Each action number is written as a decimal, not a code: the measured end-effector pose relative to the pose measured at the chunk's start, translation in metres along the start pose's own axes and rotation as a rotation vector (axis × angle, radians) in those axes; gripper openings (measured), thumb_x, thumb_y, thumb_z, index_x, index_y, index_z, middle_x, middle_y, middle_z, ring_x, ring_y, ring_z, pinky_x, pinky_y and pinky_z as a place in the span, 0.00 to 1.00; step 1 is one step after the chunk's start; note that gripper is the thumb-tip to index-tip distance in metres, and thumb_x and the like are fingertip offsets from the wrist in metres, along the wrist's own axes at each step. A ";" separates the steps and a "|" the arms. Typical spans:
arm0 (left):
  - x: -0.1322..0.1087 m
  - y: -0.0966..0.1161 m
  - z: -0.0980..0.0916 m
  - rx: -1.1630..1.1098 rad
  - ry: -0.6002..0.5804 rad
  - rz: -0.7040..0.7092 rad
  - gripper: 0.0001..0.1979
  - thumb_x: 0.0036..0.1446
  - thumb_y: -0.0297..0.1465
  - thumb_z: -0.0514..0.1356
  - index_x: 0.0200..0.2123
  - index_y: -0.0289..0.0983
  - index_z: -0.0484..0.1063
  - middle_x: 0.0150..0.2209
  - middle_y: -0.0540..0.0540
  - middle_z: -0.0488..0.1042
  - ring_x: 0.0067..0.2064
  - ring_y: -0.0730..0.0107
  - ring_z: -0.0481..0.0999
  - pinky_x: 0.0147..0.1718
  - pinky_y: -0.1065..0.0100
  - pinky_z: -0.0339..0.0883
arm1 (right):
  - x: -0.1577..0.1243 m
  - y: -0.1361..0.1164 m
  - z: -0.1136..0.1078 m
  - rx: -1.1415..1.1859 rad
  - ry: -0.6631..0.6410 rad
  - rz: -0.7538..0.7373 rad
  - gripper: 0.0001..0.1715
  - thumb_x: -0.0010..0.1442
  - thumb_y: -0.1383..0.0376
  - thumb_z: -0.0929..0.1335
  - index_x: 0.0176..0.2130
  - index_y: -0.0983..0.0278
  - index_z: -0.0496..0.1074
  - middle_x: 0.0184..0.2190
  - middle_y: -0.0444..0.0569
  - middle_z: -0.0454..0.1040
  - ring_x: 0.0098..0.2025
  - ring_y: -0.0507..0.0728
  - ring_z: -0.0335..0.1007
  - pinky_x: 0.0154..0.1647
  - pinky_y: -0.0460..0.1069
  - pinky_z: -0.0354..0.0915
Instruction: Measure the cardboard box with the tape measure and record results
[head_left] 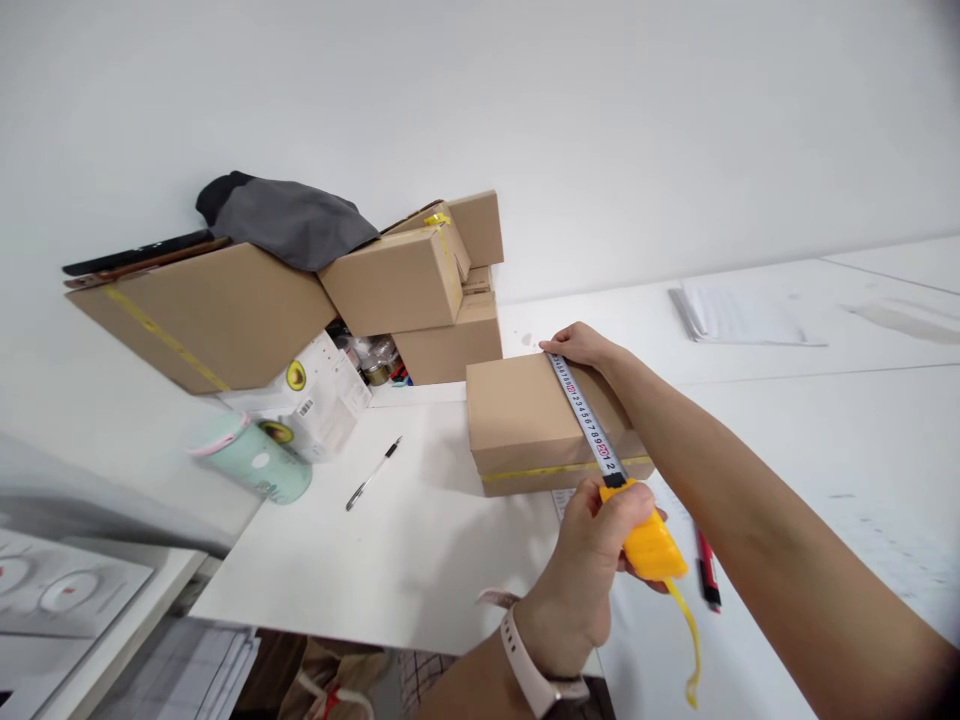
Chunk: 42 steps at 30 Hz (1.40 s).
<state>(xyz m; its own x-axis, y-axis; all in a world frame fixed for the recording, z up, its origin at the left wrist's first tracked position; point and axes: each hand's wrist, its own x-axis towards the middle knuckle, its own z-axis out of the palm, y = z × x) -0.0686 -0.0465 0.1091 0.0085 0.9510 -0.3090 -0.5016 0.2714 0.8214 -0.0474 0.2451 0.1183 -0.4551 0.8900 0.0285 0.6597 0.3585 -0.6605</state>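
Note:
My left hand (581, 565), with a pale watch band at the wrist, is closed around a yellow tape measure (651, 540) at the near side of a cardboard box (517, 405). The tape blade (581, 410) is pulled out across the top of the box, with its numbers facing up. At the far edge my right hand (581, 343) pinches the blade's end against the box. Its fingertips are partly hidden. A yellow strap hangs from the tape case. Yellow tape runs along the near side of the box, which sits closed on the white table (420, 560).
A pen (373, 474) lies left of the box, a red marker (706, 570) to its right. Stacked cartons (390, 280) carry a grey cloth (292, 220). A white avocado-print box (319, 395) and mint cylindrical case (259, 462) stand left. Papers (739, 312) lie at the back right.

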 end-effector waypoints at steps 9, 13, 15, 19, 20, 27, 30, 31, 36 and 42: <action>-0.005 0.003 -0.005 0.016 0.007 0.010 0.23 0.46 0.48 0.67 0.37 0.38 0.68 0.37 0.44 0.74 0.29 0.70 0.73 0.23 0.71 0.67 | 0.002 0.001 0.001 0.021 -0.012 0.022 0.26 0.57 0.48 0.72 0.20 0.61 0.65 0.20 0.43 0.63 0.26 0.53 0.58 0.28 0.50 0.56; -0.003 0.005 -0.006 0.039 -0.003 0.024 0.23 0.46 0.48 0.67 0.37 0.37 0.69 0.37 0.45 0.74 0.28 0.70 0.73 0.23 0.70 0.68 | 0.001 -0.002 0.002 0.057 -0.018 0.034 0.24 0.56 0.47 0.73 0.22 0.62 0.69 0.21 0.45 0.67 0.27 0.54 0.62 0.29 0.50 0.59; -0.007 0.006 -0.010 0.047 -0.027 0.035 0.23 0.47 0.49 0.67 0.36 0.37 0.70 0.38 0.44 0.74 0.28 0.69 0.73 0.23 0.69 0.68 | -0.001 -0.003 -0.004 0.088 -0.024 0.038 0.25 0.57 0.45 0.72 0.24 0.62 0.72 0.23 0.47 0.71 0.29 0.55 0.64 0.31 0.50 0.61; -0.034 0.005 -0.036 0.115 -0.005 0.160 0.23 0.47 0.47 0.71 0.40 0.39 0.72 0.38 0.45 0.73 0.34 0.68 0.72 0.32 0.68 0.69 | -0.015 0.009 -0.032 0.393 0.064 -0.041 0.25 0.64 0.44 0.67 0.40 0.62 0.78 0.42 0.54 0.79 0.40 0.56 0.72 0.40 0.48 0.67; -0.043 0.004 -0.047 0.156 0.038 0.213 0.24 0.47 0.46 0.72 0.43 0.40 0.73 0.38 0.45 0.73 0.35 0.68 0.71 0.34 0.68 0.69 | -0.023 0.017 -0.040 0.463 0.138 -0.045 0.25 0.65 0.45 0.66 0.44 0.62 0.77 0.46 0.55 0.79 0.43 0.56 0.72 0.42 0.48 0.68; -0.047 0.002 -0.129 0.287 0.418 0.464 0.28 0.47 0.48 0.72 0.47 0.41 0.71 0.37 0.48 0.73 0.38 0.65 0.72 0.36 0.68 0.68 | -0.132 0.089 -0.047 0.244 0.119 0.098 0.45 0.65 0.35 0.55 0.63 0.61 0.69 0.38 0.56 0.79 0.35 0.62 0.74 0.38 0.55 0.71; -0.030 0.008 -0.144 0.210 0.330 0.426 0.24 0.48 0.48 0.70 0.41 0.38 0.71 0.34 0.48 0.73 0.36 0.66 0.73 0.35 0.68 0.68 | -0.167 0.095 -0.036 0.261 -0.006 0.014 0.43 0.65 0.37 0.56 0.71 0.52 0.58 0.50 0.53 0.78 0.45 0.65 0.76 0.44 0.57 0.74; -0.026 0.011 -0.145 0.198 0.299 0.416 0.23 0.48 0.47 0.70 0.40 0.38 0.71 0.34 0.48 0.74 0.36 0.66 0.74 0.34 0.68 0.68 | -0.172 0.092 -0.035 0.251 -0.017 -0.016 0.43 0.65 0.37 0.59 0.71 0.50 0.57 0.54 0.52 0.77 0.49 0.66 0.76 0.47 0.57 0.75; -0.017 0.047 -0.138 0.201 0.218 0.465 0.23 0.47 0.45 0.70 0.42 0.39 0.71 0.41 0.46 0.75 0.36 0.68 0.74 0.30 0.70 0.68 | -0.165 0.057 -0.048 0.128 0.068 -0.096 0.43 0.56 0.38 0.70 0.64 0.53 0.67 0.49 0.53 0.78 0.45 0.67 0.76 0.39 0.58 0.76; 0.003 0.096 -0.130 0.237 0.172 0.469 0.24 0.49 0.47 0.68 0.41 0.35 0.74 0.36 0.46 0.74 0.31 0.70 0.73 0.24 0.70 0.67 | -0.122 0.024 -0.067 -0.002 0.237 -0.016 0.32 0.57 0.37 0.67 0.45 0.58 0.77 0.39 0.53 0.79 0.37 0.63 0.74 0.30 0.53 0.69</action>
<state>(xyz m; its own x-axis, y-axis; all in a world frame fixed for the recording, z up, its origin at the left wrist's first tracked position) -0.2287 -0.0364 0.1245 -0.3206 0.9454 0.0587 -0.2090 -0.1311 0.9691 0.0638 0.1645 0.1500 -0.3123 0.9254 0.2146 0.6546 0.3734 -0.6573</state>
